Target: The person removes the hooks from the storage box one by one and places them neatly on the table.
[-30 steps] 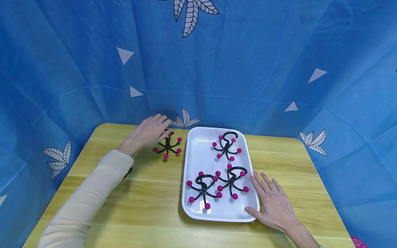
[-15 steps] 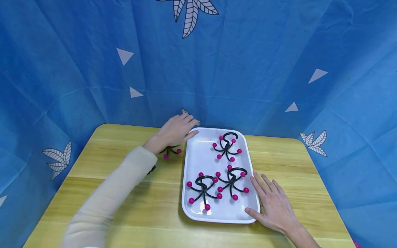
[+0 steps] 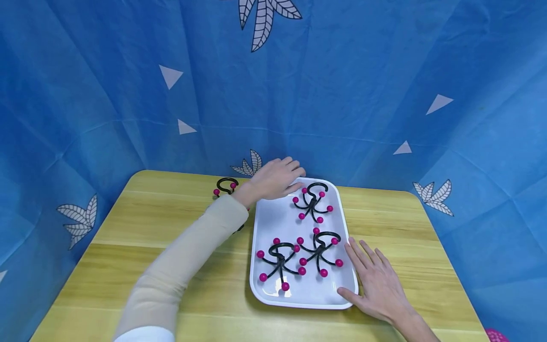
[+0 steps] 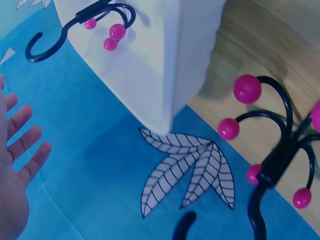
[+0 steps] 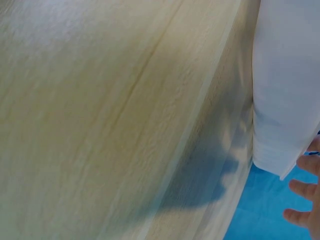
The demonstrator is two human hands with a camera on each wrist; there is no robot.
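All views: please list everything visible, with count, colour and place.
Wood-grain table: one, yellowish, centre.
Printed blue fabric backdrop: one, blue and white, behind table.
Rectangular white tray: one, white, on table.
Black hooked racks with pink balls: three, black and pink, in tray.
Similar hooked rack: one, same colours, on table, left of tray.
Unclear pink object: one, pink, lower right.
Long cloth sleeve: one, cream, lower left.
Unclear black item: one, black, under sleeve.
Left hand: one, bare, by tray's far edge.
Right hand: one, bare, at tray's right rim.

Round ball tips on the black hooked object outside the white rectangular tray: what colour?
The round ball tips are pink, clearest in the left wrist view.
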